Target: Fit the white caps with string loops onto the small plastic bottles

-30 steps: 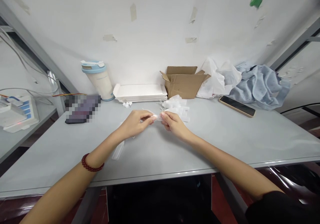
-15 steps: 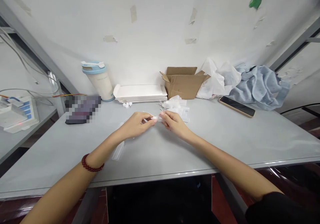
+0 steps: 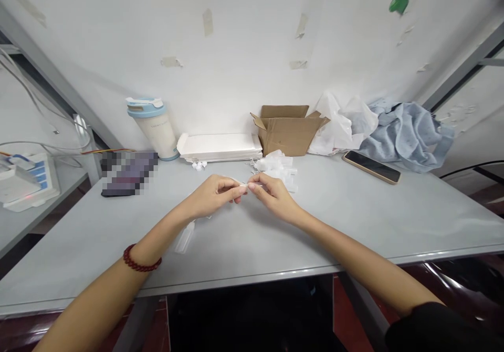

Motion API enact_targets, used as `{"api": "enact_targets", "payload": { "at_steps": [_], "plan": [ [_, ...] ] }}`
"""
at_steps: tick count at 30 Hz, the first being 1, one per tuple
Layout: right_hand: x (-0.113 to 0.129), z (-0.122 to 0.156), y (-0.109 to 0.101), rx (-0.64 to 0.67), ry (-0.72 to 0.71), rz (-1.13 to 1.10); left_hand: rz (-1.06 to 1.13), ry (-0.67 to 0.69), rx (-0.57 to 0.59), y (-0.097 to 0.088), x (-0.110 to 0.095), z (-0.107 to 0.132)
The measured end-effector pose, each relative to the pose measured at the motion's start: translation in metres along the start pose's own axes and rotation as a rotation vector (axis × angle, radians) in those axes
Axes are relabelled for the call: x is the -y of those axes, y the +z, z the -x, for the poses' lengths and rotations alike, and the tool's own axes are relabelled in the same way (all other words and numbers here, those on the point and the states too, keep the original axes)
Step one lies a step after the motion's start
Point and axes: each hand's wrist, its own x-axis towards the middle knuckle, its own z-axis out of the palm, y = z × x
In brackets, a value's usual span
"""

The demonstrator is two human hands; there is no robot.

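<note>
Your left hand [image 3: 216,194] and right hand [image 3: 273,197], fingertips pinched, hold a small whitish piece [image 3: 244,185] over the desk [image 3: 252,247]; probably for fine control; clear plastic pieces [image 3: 279,162] lie just beyond; likely for easy reach.

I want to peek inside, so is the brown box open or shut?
Open. The brown box has side flaps sticking outward, not folded over the top.
</note>
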Motion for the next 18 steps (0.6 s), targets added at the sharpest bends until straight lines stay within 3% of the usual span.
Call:
{"api": "enact_targets", "payload": {
  "at_steps": [11, 15, 18],
  "plan": [
    [-0.005, -0.002, 0.002, 0.031, 0.229, -0.246, -0.388, 0.46, -0.233, 0.011, 0.013, -0.001],
    [-0.007, -0.004, 0.002, 0.053, 0.317, -0.412, -0.496, 0.524, -0.273, 0.015, 0.015, -0.002],
    [-0.002, -0.003, 0.0, 0.051, 0.324, -0.464, -0.406, 0.494, -0.306, 0.016, 0.012, 0.0]
  ]
}}
